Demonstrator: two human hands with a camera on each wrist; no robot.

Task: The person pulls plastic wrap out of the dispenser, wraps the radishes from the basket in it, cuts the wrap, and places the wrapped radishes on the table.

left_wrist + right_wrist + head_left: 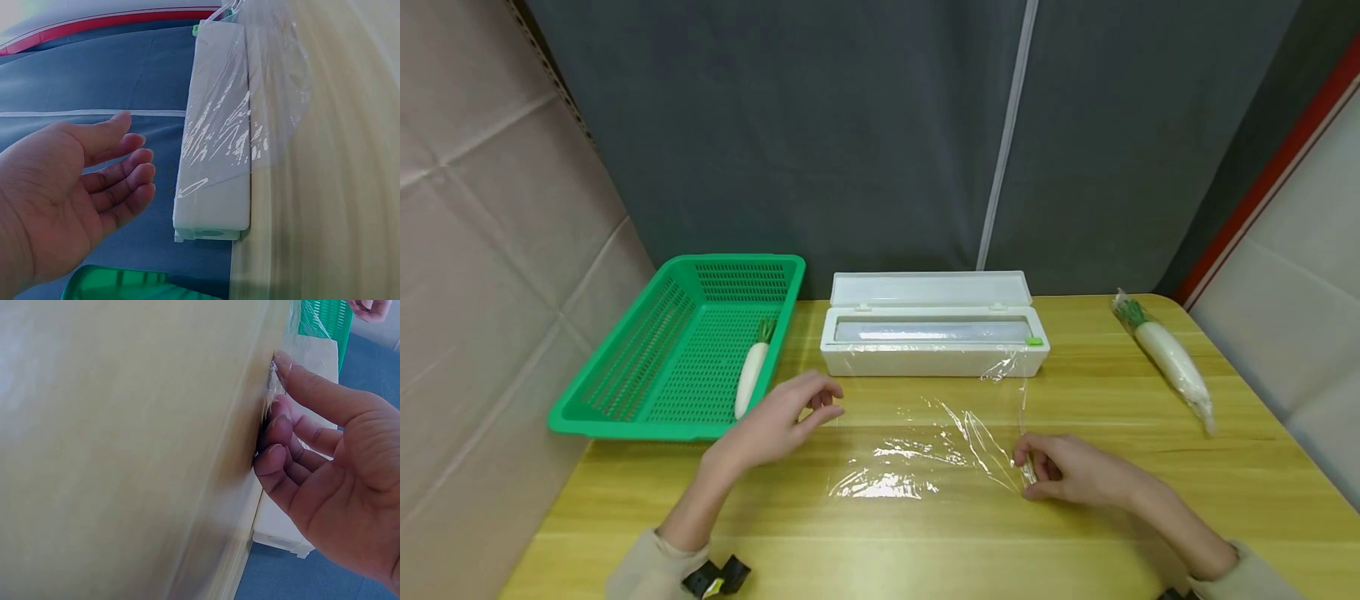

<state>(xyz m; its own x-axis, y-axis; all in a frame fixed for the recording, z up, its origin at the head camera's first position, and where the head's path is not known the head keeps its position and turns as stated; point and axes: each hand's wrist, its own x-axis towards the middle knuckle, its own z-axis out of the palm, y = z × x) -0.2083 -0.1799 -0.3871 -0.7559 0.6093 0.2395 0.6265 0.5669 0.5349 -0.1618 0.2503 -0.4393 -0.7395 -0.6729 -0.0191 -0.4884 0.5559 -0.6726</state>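
Observation:
A sheet of clear cling film (910, 450) reaches from the white dispenser box (936, 360) toward the near side of the table. My right hand (1075, 471) pinches the film's bunched right corner between thumb and fingers, close above the tabletop; the right wrist view shows the crumpled film (273, 378) at the fingertips. To the left of the film, my left hand (778, 421) hovers near the green basket, fingers loosely bent and holding nothing. In the left wrist view, the film (231, 125) drapes over the box front. The dispenser lid (931, 289) stands raised, with the roll (925, 332) visible inside.
The green basket (617, 431) on the left holds one white radish (751, 379) with green stems. Another radish (1172, 358), wrapped in film, lies at the table's right side. A green cutter tab (1035, 342) sits on the box's right end. Dark cloth (820, 133) hangs behind.

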